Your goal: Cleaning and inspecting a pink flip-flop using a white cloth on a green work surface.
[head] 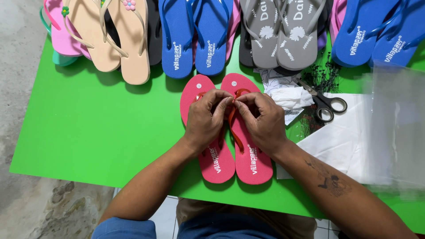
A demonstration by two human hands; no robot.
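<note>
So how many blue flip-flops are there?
4 in view. One pair lies at the top middle, above the red pair under the hands. Another pair lies at the top right, partly cut off by the edge. More may be hidden underneath.

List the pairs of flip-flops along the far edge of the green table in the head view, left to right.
Pink pair → beige pair → blue pair → grey pair → second blue pair. The darker ones tucked beneath are too hidden to place.
</note>
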